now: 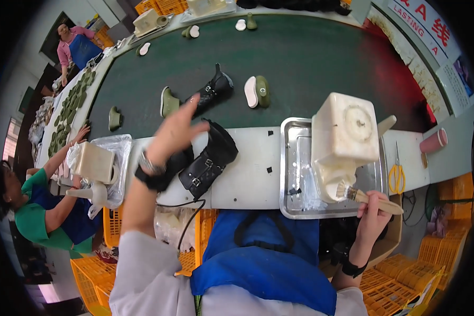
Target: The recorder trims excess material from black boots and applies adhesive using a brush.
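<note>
My left hand (178, 130) is stretched out with its fingers spread, slightly blurred, above black boots at the belt's near edge. Below it, a black buckled boot (208, 167) lies on the white ledge. Another black boot (175, 167) is partly hidden by my wrist. A further black boot (218, 88) lies on the green belt just past my fingers. My right hand (374, 209) is closed around the wooden handle of a brush (357, 195). The bristles are at the mouth of a cream glue pot (346, 131), which stands in a metal tray (295, 208).
Small olive boots (169, 103) and a pale-soled pair (253, 92) sit on the green belt (310, 63). Yellow-handled scissors (397, 178) and a pink cup (433, 141) are at the right. A co-worker (52, 210) reaches onto the belt at the left, beside another pot (95, 160).
</note>
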Demonstrator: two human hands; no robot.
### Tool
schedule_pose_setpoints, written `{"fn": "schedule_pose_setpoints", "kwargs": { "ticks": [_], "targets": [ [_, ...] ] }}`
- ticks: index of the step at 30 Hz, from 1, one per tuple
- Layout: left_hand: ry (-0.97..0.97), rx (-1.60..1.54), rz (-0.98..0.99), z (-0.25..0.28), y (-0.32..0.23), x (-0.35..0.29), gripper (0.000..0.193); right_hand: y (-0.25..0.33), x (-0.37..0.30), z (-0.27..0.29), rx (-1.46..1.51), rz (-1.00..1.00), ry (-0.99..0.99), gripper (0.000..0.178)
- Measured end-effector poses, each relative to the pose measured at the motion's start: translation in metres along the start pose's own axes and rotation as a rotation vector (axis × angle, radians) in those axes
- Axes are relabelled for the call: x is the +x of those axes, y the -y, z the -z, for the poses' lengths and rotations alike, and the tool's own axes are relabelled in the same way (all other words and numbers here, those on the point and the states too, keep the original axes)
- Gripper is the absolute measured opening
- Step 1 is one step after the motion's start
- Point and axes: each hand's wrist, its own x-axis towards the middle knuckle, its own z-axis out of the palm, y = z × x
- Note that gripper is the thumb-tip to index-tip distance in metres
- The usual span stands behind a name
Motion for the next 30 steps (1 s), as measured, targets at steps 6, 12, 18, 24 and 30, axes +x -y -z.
{"fn": "schedule_pose_setpoints", "kwargs": {
  "ticks": [6,12,18,24,30],
  "targets": [
    [-0.146,0.320,0.235,-0.133,-0.001,-0.080,0.098,-0.007,0.016,-0.003,-0.084,0.008,-0.042,0.012],
    [-0.119,0.020,0.292,-0.124,-0.017,-0.065,0.088,-0.044,0.028,0.023,-0.299,0.032,0.029,0.015],
    [-0.029,-1.087,0.311,-0.055,-0.060,-0.074,0.075,-0.054,0.027,0.011,-0.496,0.098,0.189,0.019],
    [0.324,-1.431,0.067,-0.037,-0.086,-0.061,0.090,-0.052,0.033,0.014,-0.641,0.074,0.307,0.025],
    [0.950,-1.381,0.053,-0.070,-0.047,-0.075,0.104,-0.039,0.043,0.041,-0.501,-0.084,0.307,0.023]
  ]
}}
